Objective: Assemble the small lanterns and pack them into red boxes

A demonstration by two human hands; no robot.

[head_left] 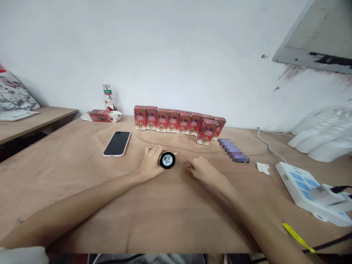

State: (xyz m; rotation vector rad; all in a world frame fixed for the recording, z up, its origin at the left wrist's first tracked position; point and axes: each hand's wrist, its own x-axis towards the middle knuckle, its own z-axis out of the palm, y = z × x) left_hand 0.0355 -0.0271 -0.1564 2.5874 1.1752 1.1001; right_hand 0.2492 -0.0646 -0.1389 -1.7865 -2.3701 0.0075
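My left hand (150, 161) rests on the wooden table (170, 212) with its fingers curled round a small round black object with a shiny silver face (167, 160). My right hand (202, 169) lies just to the right of that object, fingers drawn together in a pinch on something too small to make out. A row of several red boxes (176, 120) stands behind both hands along the wall, one box (206, 132) set a little forward of the row.
A black phone in a pink case (117, 143) lies left of the hands. An opened red box (103, 116) and a tube (108, 97) sit at the back left. At right are a white device with blue panels (305, 187), a cable (268, 145), white paper scrap (263, 168) and a yellow strip (298, 237).
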